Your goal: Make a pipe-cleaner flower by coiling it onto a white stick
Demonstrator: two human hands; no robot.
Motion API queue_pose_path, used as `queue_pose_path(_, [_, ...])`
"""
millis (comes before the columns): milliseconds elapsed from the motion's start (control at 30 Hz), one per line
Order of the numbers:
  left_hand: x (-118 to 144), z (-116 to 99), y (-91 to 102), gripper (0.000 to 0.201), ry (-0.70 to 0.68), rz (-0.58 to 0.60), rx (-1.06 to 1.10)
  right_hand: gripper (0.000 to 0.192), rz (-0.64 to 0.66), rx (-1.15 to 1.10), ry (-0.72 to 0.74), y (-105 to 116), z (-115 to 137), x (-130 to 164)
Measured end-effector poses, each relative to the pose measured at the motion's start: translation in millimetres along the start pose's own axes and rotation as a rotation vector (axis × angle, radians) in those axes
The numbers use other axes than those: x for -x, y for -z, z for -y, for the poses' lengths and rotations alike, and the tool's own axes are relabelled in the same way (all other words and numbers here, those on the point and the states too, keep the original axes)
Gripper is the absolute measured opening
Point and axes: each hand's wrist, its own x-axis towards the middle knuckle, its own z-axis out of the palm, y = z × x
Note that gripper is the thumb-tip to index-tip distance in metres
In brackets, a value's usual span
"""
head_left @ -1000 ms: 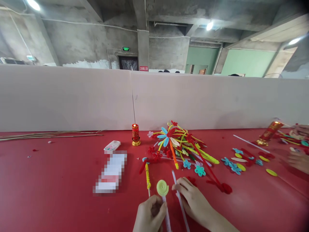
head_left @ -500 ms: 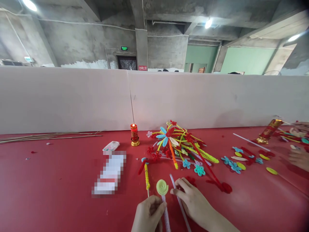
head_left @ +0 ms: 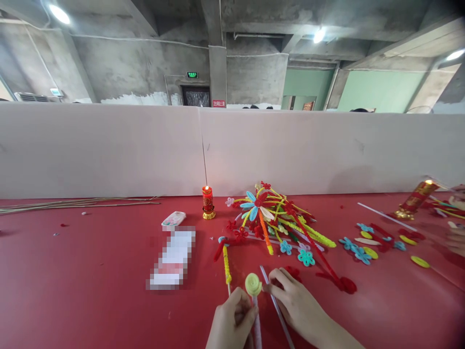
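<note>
My left hand (head_left: 232, 317) pinches a pale lilac stem (head_left: 257, 322) topped by a flat yellow-green spiral (head_left: 253, 284), upright like a lollipop. Close beside it, my right hand (head_left: 298, 303) has its fingers curled over a thin lilac pipe cleaner (head_left: 281, 315). One right fingertip is at the spiral's right edge; whether it presses on it I cannot tell. Just beyond my left hand lies a stick wrapped in yellow (head_left: 227, 264), with a red and blue tip. A heap of pipe-cleaner flowers (head_left: 267, 213) in several colours lies farther back.
A lit red candle (head_left: 207, 201) stands near the white partition (head_left: 127, 150). A small packet (head_left: 174, 219) and a blurred white paper (head_left: 174, 259) lie left. Loose blue flowers (head_left: 356, 249) and a tilted candle (head_left: 416, 198) are right, near another person's hand (head_left: 457, 235).
The view has shifted slightly, moving everything rightward. The spiral, held in my left hand, has come a little closer to my right fingertips. Both hands keep their grips.
</note>
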Motion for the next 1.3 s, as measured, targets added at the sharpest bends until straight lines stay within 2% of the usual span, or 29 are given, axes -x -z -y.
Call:
queue_pose_path(233, [2.3,-5.3,3.7,0.02,-0.018,0.088,-0.061,0.044,-0.048,0.027,-0.012,-0.4,-0.9,-0.6])
queue_pose_path(500, [2.3,-14.5,4.7,0.024,-0.048,-0.061,0.027,0.044,-0.088,0.009,-0.025,-1.4,0.2,1.2])
queue_pose_path(767, [3.6,-11.8,1.2,0.035,-0.026,-0.152,0.033,0.034,-0.076,-0.191,-0.085,2.2,10.3,-0.4])
queue_pose_path(933, [4.6,-13.5,3.4,0.029,-0.037,-0.061,-0.002,0.03,-0.08,-0.214,-0.103,-0.7,12.4,-0.6])
queue_pose_path(1300, [4.0,-13.7,4.4,0.015,-0.061,0.008,-0.102,0.027,-0.028,-0.233,-0.076,6.3,13.1,-1.1])
